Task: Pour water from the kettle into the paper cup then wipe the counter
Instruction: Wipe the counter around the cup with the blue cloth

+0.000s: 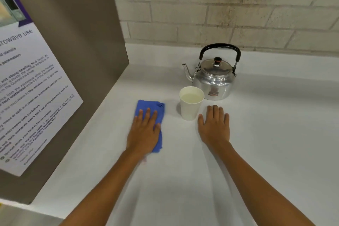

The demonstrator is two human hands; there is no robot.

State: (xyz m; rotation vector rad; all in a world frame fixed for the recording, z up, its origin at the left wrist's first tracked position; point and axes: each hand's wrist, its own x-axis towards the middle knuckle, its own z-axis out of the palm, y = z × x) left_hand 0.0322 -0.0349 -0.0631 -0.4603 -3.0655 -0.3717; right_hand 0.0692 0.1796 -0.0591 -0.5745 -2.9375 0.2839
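Observation:
A shiny metal kettle (213, 79) with a black handle stands upright near the back of the white counter (266, 134), spout pointing left. Just in front of it is a white paper cup (191, 104) with water in it. A folded blue cloth (150, 108) lies flat to the cup's left. My left hand (145, 130) presses flat on the cloth, fingers spread, covering its near half. My right hand (214, 126) rests palm down on the bare counter right of the cup, fingers apart, holding nothing.
A brown panel (82, 42) walls off the left side of the counter and carries a printed microwave-use notice (31, 93). A pale brick wall (220, 9) runs along the back. Bare counter stretches to the right and toward me.

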